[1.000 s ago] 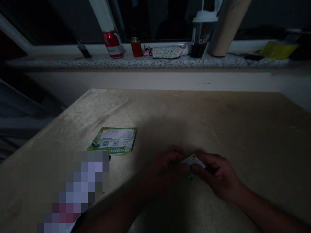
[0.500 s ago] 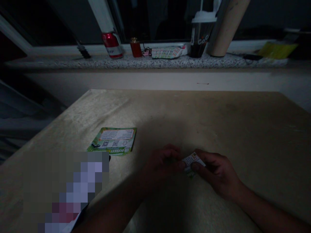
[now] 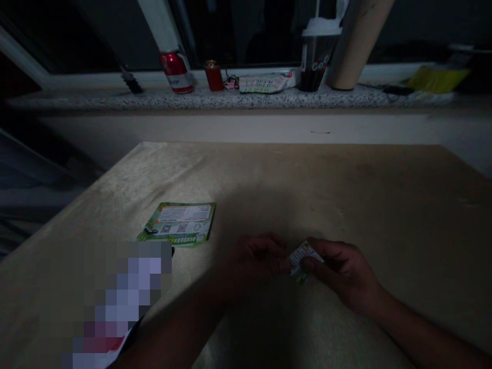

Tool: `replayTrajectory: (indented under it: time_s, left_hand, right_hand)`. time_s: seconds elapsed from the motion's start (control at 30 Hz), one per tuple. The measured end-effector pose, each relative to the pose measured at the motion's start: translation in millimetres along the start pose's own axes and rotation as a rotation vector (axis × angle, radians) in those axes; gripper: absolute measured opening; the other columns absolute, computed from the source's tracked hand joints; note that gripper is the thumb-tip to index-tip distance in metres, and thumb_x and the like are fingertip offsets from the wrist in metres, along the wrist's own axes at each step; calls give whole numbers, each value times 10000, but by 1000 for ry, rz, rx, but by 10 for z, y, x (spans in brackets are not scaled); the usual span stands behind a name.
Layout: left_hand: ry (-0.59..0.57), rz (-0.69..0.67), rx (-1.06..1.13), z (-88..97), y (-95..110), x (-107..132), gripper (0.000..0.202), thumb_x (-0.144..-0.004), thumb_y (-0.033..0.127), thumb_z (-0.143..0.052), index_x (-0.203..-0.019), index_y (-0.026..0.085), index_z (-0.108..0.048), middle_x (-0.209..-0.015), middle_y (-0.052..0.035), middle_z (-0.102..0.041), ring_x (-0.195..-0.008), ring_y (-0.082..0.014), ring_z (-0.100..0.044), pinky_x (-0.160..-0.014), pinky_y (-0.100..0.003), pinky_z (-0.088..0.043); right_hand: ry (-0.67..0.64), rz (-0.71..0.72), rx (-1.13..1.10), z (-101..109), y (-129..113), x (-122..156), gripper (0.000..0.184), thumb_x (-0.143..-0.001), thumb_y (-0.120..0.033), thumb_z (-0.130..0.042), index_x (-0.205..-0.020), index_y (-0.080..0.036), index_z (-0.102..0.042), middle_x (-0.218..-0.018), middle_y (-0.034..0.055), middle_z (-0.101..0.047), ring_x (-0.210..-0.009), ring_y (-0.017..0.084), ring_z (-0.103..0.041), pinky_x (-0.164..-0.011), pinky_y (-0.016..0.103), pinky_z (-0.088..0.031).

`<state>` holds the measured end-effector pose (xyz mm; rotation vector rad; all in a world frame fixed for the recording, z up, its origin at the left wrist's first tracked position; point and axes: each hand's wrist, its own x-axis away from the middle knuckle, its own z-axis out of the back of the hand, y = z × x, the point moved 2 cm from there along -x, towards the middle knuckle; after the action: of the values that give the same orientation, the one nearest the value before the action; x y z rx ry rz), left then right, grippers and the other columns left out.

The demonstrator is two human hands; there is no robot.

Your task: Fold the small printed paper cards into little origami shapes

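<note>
Here in the lower middle of the frame, right of center, the right hand [image 3: 348,271] is gripping a small folded paper [image 3: 300,252], its thumb pressing across the printed face and its fingers supporting from behind. Just left of it, the left hand [image 3: 249,264] is curving in with fingers bent, its thumb tip sitting right by the paper's left corner; in this dim light I can't tell whether it is actually pinching that edge or only hovering beside it. The paper is showing a white, text-covered panel on top, with a bit of green peeking out underneath, and it is tilting above the counter [image 3: 326,189].

Over in the left-center of the frame, green-bordered leaflets [image 3: 184,223] are lying flat in a pile, well apart from both hands, the top one displaying text and square codes. A pixelated shape [image 3: 126,297] is covering the lower left.

Up along the top, the speckled windowsill [image 3: 92,100] is carrying a red can [image 3: 177,72], a small red container [image 3: 214,77], a printed packet [image 3: 265,83], a lidded cup [image 3: 313,59] holding dark liquid, and a leaning cardboard tube [image 3: 357,51]. Something yellow [image 3: 438,79] is sitting at the upper right.
</note>
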<state>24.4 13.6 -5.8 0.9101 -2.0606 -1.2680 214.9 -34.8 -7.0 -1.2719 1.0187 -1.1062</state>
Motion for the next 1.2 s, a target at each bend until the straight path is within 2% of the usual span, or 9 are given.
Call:
replayTrajectory:
  time_s: [0.1,0.37,0.47,0.6,0.7,0.8,0.93,1.03,1.2]
  left_hand:
    - [30,1,7,55,-23,-3,105,-745,243,-849,-729,178,-767,-904,-26,-664,-861,-174,-629,-813,-318,-466]
    - [-5,42,20,98,-48,-10,88,-786,227,-811,-749,171,-754,-898,-26,-691,-874,-171,-634,-846,-327,-461]
    - [45,95,-34,95,-46,-7,121,-785,269,-814,-789,161,-759,-868,-31,-710,-827,-163,-633,-821,-315,-459]
    - [177,134,-117,83,-50,7,201,-818,362,-776,-877,170,-762,-821,-24,-712,-780,-154,-619,-768,-288,-456]
    - [230,113,-137,70,-52,11,199,-840,369,-740,-859,171,-752,-789,-17,-697,-758,-149,-605,-734,-275,-451]
    - [248,100,-146,60,-43,9,195,-837,363,-735,-842,168,-743,-765,-9,-684,-711,-131,-583,-687,-254,-435]
    - [293,92,-177,56,-25,8,198,-826,361,-736,-839,163,-733,-729,-1,-666,-692,-121,-574,-668,-238,-430]
    - [314,82,-220,41,-24,12,193,-830,352,-724,-843,159,-722,-704,7,-646,-660,-109,-556,-638,-225,-423]
    - [346,-53,-222,-15,6,26,193,-812,272,-737,-962,190,-646,-867,0,-685,-788,-129,-628,-691,-224,-482]
  right_hand:
    - [15,10,-33,31,9,0,221,-912,-409,-680,-852,-205,-742,-732,27,-655,-715,172,-614,-613,278,-487]
    - [15,75,-62,94,-57,-12,201,-917,-311,-684,-773,-190,-754,-734,33,-682,-667,144,-595,-603,269,-444]
    - [26,87,-47,79,-65,-4,199,-927,-308,-676,-778,-199,-750,-743,31,-688,-691,153,-617,-626,269,-461]
    - [50,116,-23,77,-18,21,200,-949,-345,-652,-817,-227,-746,-735,15,-671,-690,155,-611,-637,266,-473]
    - [72,153,-27,102,56,45,291,-987,-409,-578,-817,-232,-735,-708,11,-622,-664,158,-568,-675,286,-490]
    - [88,147,-64,126,107,52,320,-999,-439,-541,-855,-230,-736,-761,28,-640,-718,185,-599,-742,321,-516]
    - [102,172,-9,125,69,29,264,-988,-408,-573,-922,-234,-760,-792,36,-688,-752,193,-644,-689,287,-519]
    - [142,200,61,108,13,13,196,-964,-354,-626,-889,-233,-760,-739,17,-681,-691,162,-631,-632,247,-501]
    - [147,214,93,82,-12,16,193,-957,-301,-626,-820,-217,-732,-730,18,-676,-636,143,-602,-572,241,-475]
